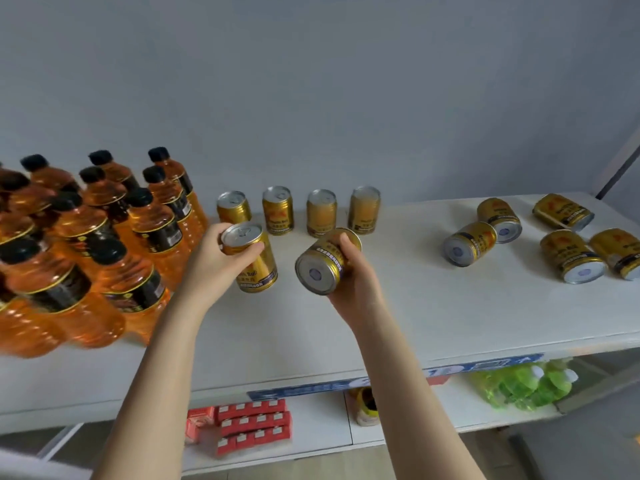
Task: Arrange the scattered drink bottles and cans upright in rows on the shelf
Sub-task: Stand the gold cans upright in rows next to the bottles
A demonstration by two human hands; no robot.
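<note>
My left hand [221, 258] grips an upright gold can [256, 268] near its top, just in front of the back row. My right hand [349, 275] holds a second gold can [322, 265] tilted on its side, its base facing me. Behind them several gold cans [278, 211] stand upright in a row along the white shelf [398, 313]. On the right, several more gold cans [470, 243] lie scattered on their sides. Orange bottles with black caps [104, 244] stand in rows at the left.
A grey wall rises behind the shelf. Below the shelf's front edge, a lower shelf holds red boxes [254, 426], a yellow item [367, 405] and green bottles [523, 386]. Bare shelf surface lies between the held cans and the scattered ones.
</note>
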